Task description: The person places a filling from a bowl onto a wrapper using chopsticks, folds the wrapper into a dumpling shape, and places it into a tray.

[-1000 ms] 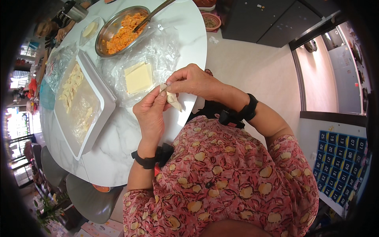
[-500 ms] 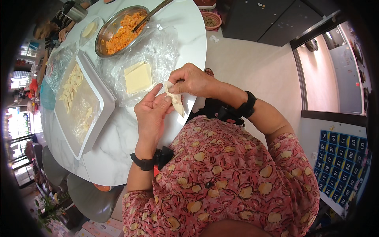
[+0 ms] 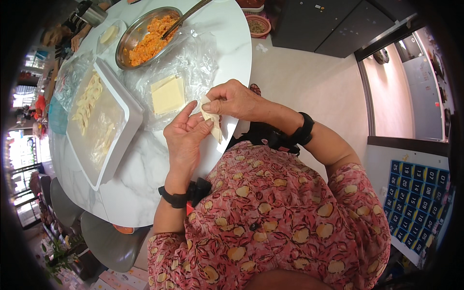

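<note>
A folded wonton of pale dough is held between my two hands, over the table's near right edge. My right hand pinches its upper end with thumb and bent fingers. Below it my left hand grips the lower part with the thumb, while its index finger points up. A stack of square yellowish wrappers lies on a clear plastic bag just left of my hands. Behind it stands a steel bowl of orange chopped filling, with a stick-like utensil leaning in it.
A white tray at left holds several folded wontons. Beyond it are a clear bag with a round pale thing and another person's hand. The marble-patterned round table curves past a grey chair.
The wonton has turned slightly in my fingers, and its lower tip has shifted a little left. My left thumb has moved up and right along the dough.
</note>
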Action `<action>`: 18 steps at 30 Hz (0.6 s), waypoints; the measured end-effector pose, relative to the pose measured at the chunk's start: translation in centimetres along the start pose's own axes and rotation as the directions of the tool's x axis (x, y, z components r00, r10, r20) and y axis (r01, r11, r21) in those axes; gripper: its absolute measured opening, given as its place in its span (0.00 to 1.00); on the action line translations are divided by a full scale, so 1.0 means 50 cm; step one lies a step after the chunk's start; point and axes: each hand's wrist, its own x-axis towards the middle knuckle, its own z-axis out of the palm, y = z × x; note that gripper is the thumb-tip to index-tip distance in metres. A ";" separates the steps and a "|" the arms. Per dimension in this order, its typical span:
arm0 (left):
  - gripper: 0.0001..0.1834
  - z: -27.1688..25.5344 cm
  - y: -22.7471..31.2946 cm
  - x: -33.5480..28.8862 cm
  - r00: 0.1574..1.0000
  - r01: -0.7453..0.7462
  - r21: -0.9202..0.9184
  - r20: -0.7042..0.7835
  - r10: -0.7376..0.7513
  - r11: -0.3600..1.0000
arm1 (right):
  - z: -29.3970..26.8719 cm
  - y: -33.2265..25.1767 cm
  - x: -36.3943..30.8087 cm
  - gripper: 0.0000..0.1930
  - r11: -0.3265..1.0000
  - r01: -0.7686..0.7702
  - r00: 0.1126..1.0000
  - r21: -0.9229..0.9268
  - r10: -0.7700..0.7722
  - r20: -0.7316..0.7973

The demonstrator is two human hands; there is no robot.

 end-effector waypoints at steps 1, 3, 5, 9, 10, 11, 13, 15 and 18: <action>0.30 -0.001 0.000 0.000 1.000 -0.002 0.012 0.004 0.002 1.000 | -0.005 0.000 0.002 0.10 0.999 -0.010 0.999 -0.033 0.011 0.045; 0.31 0.004 0.005 -0.003 1.000 -0.002 0.019 -0.009 0.003 1.000 | -0.004 -0.007 0.003 0.10 0.997 -0.004 0.998 -0.071 0.008 0.060; 0.31 0.008 0.009 -0.005 1.000 -0.003 0.026 -0.022 0.004 1.000 | -0.003 -0.004 0.004 0.10 0.994 0.003 0.997 -0.109 0.005 0.075; 0.30 0.015 0.020 -0.008 0.999 0.009 0.103 -0.035 -0.005 0.995 | 0.001 -0.003 0.007 0.10 0.954 0.093 0.996 -0.284 -0.086 0.035; 0.29 0.016 0.021 -0.009 0.999 0.024 0.149 -0.044 -0.018 0.989 | 0.003 -0.008 0.007 0.11 0.920 0.108 0.994 -0.376 -0.110 0.016; 0.29 0.009 0.016 -0.008 0.999 0.023 0.149 -0.046 -0.017 0.989 | 0.006 -0.007 0.006 0.11 0.920 0.110 0.994 -0.376 -0.111 0.018; 0.26 -0.011 0.000 -0.004 0.999 0.046 -0.082 -0.009 -0.046 0.996 | 0.013 0.001 0.005 0.11 0.885 0.282 0.948 -0.370 -0.316 -0.032; 0.25 -0.012 0.000 -0.005 0.997 0.076 -0.120 -0.003 -0.077 0.990 | 0.011 0.010 0.002 0.11 0.860 0.315 0.931 -0.402 -0.362 -0.046; 0.22 -0.002 0.003 -0.008 0.993 0.118 -0.205 0.017 -0.117 0.972 | 0.018 0.018 -0.001 0.11 0.842 0.344 0.909 -0.417 -0.410 -0.079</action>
